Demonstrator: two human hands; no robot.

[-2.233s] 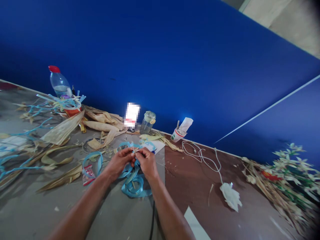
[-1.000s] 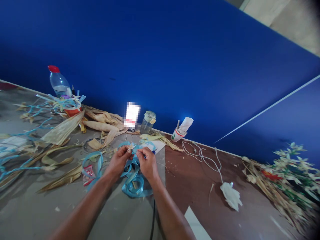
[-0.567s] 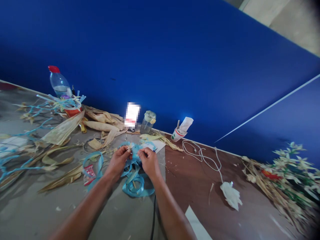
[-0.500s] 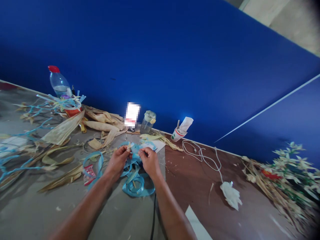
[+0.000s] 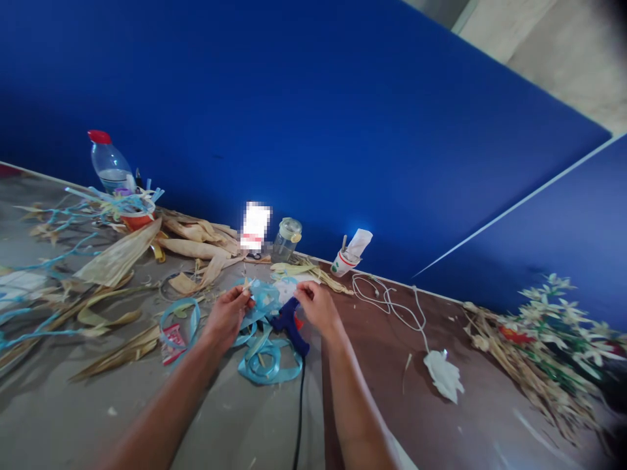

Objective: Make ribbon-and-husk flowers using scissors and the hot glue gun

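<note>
My left hand (image 5: pixel 228 314) pinches a small pale piece (image 5: pixel 247 284) between thumb and forefinger; it looks like a bit of husk, too small to make out fully. To the right, my right hand (image 5: pixel 319 305) has its thumb and fingertips pressed together, and whatever they hold is too small to see. Just below those fingertips lies a dark blue glue gun (image 5: pixel 295 333), its black cord (image 5: pixel 300 411) running toward me. Light blue ribbon (image 5: pixel 264 369) lies in loops under and between my hands.
Dried corn husks (image 5: pixel 196 247) and blue-wrapped stems (image 5: pixel 63 258) spread over the left. Along the blue partition (image 5: pixel 313 130) stand a bottle (image 5: pixel 112 163), a bright blurred screen (image 5: pixel 255 225), a jar (image 5: pixel 287 239) and a paper cup (image 5: pixel 344 262). White cord (image 5: pixel 392 300) and artificial flowers (image 5: pixel 558 320) are right.
My right hand has moved right, away from the left hand, and the glue gun now shows beneath it. The left hand still pinches the pale piece. The view has shifted slightly.
</note>
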